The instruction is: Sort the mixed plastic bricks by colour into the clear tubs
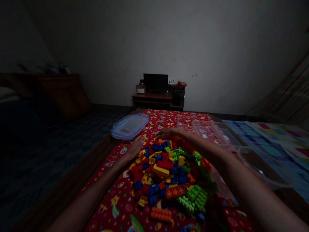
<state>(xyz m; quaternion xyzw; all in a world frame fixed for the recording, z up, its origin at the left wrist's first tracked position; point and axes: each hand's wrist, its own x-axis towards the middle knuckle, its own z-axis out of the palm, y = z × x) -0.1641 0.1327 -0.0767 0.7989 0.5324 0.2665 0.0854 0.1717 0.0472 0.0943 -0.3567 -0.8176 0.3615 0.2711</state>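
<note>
A loose heap of toy building bricks (164, 164) in red, yellow, blue, green and orange is spread over a red patterned cloth (113, 180). My left hand (135, 147) rests at the heap's left far edge, its fingers stretched forward and nothing in it. Curving round the far side of the heap, my right hand (170, 132) has its fingers extended toward the left, also without a brick in it. The two hands are apart, with a small gap between them. An orange brick (161, 214) lies near me, at the front of the pile.
A clear lid with a blue rim (130, 126) lies to the left, beyond my left hand. Clear plastic containers stand on the right, one a rounded tub (265, 166). A desk with a monitor (155, 83) is against the far wall. A wooden cabinet (60, 93) stands at left.
</note>
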